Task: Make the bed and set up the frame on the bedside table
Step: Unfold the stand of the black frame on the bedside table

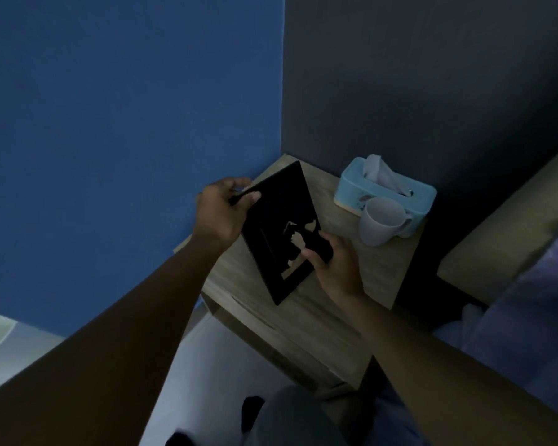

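Observation:
A black picture frame hangs tilted above the wooden bedside table, its back side toward me with torn patches showing a lighter layer. My left hand grips its upper left edge, thumb on the back. My right hand holds the lower right part, fingers curled on a black piece at the frame's back, which may be its stand. The bed lies at the right edge, with blue bedding bunched on its near side.
A light blue tissue box and a pale mug stand at the table's back right. Blue wall borders the table on the left, dark wall behind. White floor lies below the table's front.

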The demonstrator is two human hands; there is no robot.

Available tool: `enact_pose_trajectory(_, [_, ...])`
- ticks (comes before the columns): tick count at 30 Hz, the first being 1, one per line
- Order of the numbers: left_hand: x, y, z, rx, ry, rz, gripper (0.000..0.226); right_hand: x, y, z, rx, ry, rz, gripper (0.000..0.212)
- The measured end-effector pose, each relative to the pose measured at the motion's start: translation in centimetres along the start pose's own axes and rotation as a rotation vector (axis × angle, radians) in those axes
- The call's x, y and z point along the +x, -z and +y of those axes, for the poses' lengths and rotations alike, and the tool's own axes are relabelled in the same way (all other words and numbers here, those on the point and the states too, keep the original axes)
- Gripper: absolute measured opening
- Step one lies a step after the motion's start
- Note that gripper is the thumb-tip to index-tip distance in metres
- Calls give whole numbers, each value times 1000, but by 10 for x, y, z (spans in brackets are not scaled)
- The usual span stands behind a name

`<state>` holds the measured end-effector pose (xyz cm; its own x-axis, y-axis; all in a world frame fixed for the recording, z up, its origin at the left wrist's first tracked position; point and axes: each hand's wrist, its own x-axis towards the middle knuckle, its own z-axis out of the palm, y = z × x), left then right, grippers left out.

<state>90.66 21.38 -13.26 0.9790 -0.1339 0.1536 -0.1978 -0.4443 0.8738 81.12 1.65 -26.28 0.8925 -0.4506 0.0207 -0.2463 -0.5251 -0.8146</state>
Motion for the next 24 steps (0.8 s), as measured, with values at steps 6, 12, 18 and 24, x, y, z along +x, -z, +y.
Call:
enact_pose_trajectory(6, [-13, -3, -1, -181, 69, 54, 35, -4, 7, -6, 6, -35, 41, 56])
enact_pose_trajectory(12, [-17, -7, -3, 21, -2, 206, 26, -7, 13, -11, 48, -42, 44, 53])
enact_pose_trajectory(18, [-17, -9, -6, 74, -25, 234, 33, -13, 26, -15, 195, -35, 120, 29])
enact_pose_trajectory(24, [-18, -12, -4, 85, -1, 274, 35, -17, 34, -39, 302, 97, 334, 13])
